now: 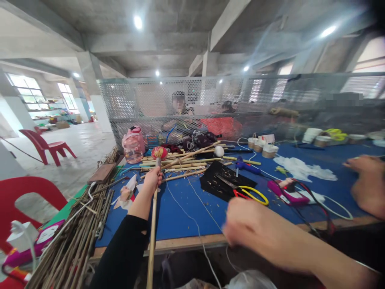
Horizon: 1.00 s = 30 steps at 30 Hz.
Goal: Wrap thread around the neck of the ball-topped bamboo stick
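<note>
My left hand [152,180] is wrapped round a long bamboo stick [152,241], which stands up from below the table's front edge. At the stick's upper end sits a red and yellow ball-shaped piece [159,153], with a greyish wrapping just under it. A thin white string [195,220] hangs from near that end down past the table edge. My right hand [243,222] is closed in front of the table edge, slightly blurred; a second thin string [204,205] runs to its fingers, which seem to pinch it. Scissors [240,189] with red and yellow handles lie beyond it.
Bamboo sticks [183,164] and a black cloth [210,180] lie on the blue tabletop [180,218]. A glue gun [248,165], a purple power strip [285,194] and cables are at right. A co-worker's hands [368,182] are far right. Twigs [72,241] are stacked left.
</note>
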Each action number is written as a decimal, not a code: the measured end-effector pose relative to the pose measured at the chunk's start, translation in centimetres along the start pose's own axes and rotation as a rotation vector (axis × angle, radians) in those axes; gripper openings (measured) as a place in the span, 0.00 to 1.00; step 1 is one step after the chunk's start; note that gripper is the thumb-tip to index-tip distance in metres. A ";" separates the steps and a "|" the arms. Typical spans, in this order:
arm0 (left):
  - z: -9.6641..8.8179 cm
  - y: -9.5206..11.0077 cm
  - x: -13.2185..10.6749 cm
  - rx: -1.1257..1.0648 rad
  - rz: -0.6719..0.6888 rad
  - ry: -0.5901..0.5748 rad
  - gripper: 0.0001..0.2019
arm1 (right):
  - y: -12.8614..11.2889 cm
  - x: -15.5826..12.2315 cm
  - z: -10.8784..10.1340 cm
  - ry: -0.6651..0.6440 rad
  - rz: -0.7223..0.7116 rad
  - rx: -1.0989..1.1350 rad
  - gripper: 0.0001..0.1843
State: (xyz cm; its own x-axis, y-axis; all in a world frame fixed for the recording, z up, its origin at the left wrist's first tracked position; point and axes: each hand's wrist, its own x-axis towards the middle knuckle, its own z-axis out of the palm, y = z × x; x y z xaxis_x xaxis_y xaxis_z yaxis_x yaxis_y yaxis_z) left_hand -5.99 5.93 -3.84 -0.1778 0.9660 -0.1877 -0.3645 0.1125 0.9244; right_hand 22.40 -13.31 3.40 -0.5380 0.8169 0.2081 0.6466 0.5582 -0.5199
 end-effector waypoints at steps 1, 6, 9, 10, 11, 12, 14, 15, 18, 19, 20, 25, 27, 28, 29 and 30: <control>0.0 0.0 0.0 0.006 0.007 0.011 0.10 | 1.1 2.8 0.1 -0.003 0.018 0.052 0.19; 0.4 0.0 -0.2 0.030 0.026 0.045 0.10 | 7.6 16.0 3.6 0.084 0.214 0.085 0.11; 0.5 0.2 -0.4 0.043 0.020 0.063 0.09 | 9.6 20.9 6.1 0.187 0.380 -0.080 0.14; 0.5 0.3 -0.5 0.048 0.019 0.071 0.09 | 9.8 22.0 6.7 0.217 0.441 -0.094 0.17; 0.5 0.4 -0.6 0.052 0.020 0.078 0.09 | 9.9 23.0 7.2 0.240 0.488 -0.087 0.17; 0.4 0.5 -0.6 0.056 0.021 0.085 0.09 | 9.8 23.7 7.5 0.251 0.512 -0.067 0.16; 0.3 0.7 -0.7 0.064 0.023 0.097 0.09 | 9.6 24.9 7.8 0.256 0.511 0.003 0.09; 0.2 0.8 -0.7 0.068 0.022 0.102 0.09 | 9.4 25.5 7.7 0.260 0.495 0.048 0.07; -0.1 0.9 -0.6 0.078 0.019 0.113 0.09 | 8.5 26.9 6.4 0.310 0.428 0.230 0.13; -0.2 0.9 -0.5 0.080 0.019 0.114 0.09 | 8.1 27.3 5.6 0.333 0.401 0.297 0.14; -0.3 0.9 -0.5 0.080 0.019 0.115 0.09 | 7.6 27.7 4.6 0.355 0.373 0.362 0.14; -0.4 0.7 -0.4 0.076 0.023 0.122 0.09 | 4.9 28.6 -1.7 0.440 0.240 0.593 0.13; -0.3 0.7 -0.4 0.072 0.023 0.122 0.10 | 3.9 28.5 -4.0 0.489 0.150 0.715 0.12; -0.3 0.7 -0.4 0.071 0.022 0.122 0.10 | 3.5 28.4 -5.1 0.516 0.098 0.769 0.12; -0.3 0.8 -0.5 0.069 0.021 0.122 0.11 | 3.1 28.3 -6.1 0.541 0.046 0.806 0.11; -0.3 0.8 -0.5 0.068 0.020 0.122 0.11 | 2.7 28.1 -7.1 0.566 -0.004 0.821 0.11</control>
State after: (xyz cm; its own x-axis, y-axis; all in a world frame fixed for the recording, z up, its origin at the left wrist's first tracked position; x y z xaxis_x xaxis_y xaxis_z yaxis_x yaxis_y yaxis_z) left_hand -6.45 5.46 -3.11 -0.2957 0.9332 -0.2041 -0.2973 0.1131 0.9480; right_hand 12.92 12.18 13.72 -0.0639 0.8833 0.4645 -0.0446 0.4625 -0.8855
